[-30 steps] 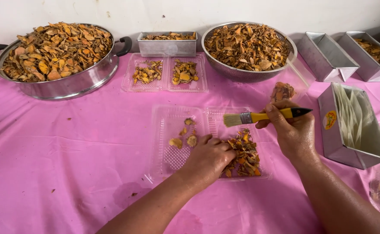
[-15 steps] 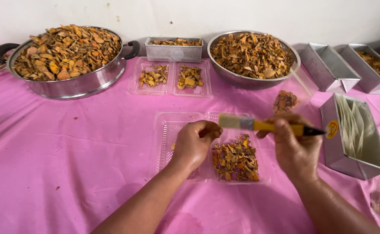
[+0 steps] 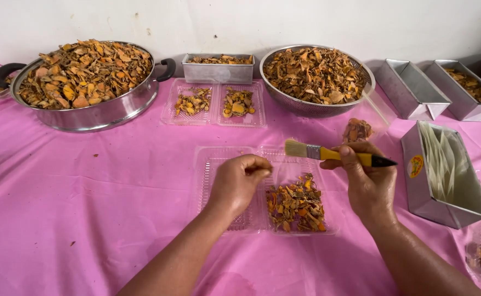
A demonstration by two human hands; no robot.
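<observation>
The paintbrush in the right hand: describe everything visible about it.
The paintbrush is small and flat, with pale tan bristles, a silver metal band and a yellow handle ending in a dark tip. It lies nearly level above the table, bristles pointing left and dark tip right. The right hand grips the yellow handle, fingers wrapped over its middle. The bristles hang free over the far edge of the clear plastic tray and touch nothing. The left hand is not on it.
</observation>
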